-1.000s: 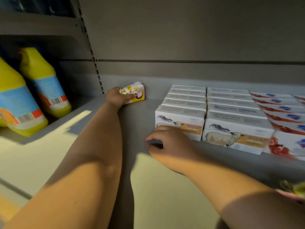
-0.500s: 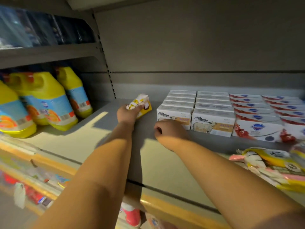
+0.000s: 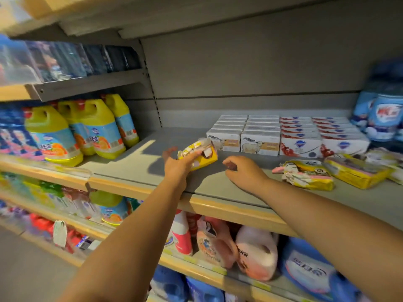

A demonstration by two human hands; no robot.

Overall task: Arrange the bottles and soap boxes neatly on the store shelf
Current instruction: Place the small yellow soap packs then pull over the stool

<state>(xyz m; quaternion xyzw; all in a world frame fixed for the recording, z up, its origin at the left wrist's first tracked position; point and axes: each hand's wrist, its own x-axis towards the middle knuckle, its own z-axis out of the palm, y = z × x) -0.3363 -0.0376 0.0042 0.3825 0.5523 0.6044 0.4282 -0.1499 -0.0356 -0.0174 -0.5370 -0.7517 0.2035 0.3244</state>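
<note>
On the lower shelf, nearest the viewer, stand pink and white bottles with blue ones below them. Above it, both bare arms reach over the front edge of the middle shelf. The left hand grips a yellow soap pack, fingers curled across its face and thumb out to the left. The pack is tilted, and whether its lower edge touches the shelf cannot be told. Just to its right, apart from it, the right hand hovers low over the shelf with fingers loosely curled and nothing visible in them. Further right lie loose yellow packs, rumpled and askew. Behind the hands, white soap boxes printed with a sheep stand in tidy rows, touching red-and-white soap boxes on their right. Yellow bottles crowd the far left and blue bottles the far right.
</note>
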